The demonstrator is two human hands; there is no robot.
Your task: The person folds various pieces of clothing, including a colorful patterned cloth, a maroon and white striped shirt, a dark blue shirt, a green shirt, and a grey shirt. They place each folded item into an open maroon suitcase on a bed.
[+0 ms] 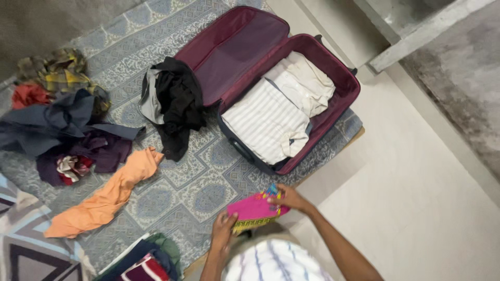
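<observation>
Both my hands hold a folded bright pink cloth (253, 208) with a yellow patterned edge, low in the head view near my body. My left hand (223, 230) grips its near left corner. My right hand (289, 198) pinches its far right corner, where a small multicoloured patch shows. Just beyond the cloth lies an open maroon suitcase (344, 96). Inside it are a folded white striped shirt (268, 122) and a folded cream garment (304, 80). Its lid (234, 47) lies flat on the patterned bedspread (192, 182).
A black and grey garment (174, 101) lies heaped by the lid. An orange cloth (107, 198) is spread at left. Dark blue, purple, red and plaid clothes (62, 119) are piled at far left. Folded clothes (143, 260) sit near my left side. Pale floor (416, 208) lies right.
</observation>
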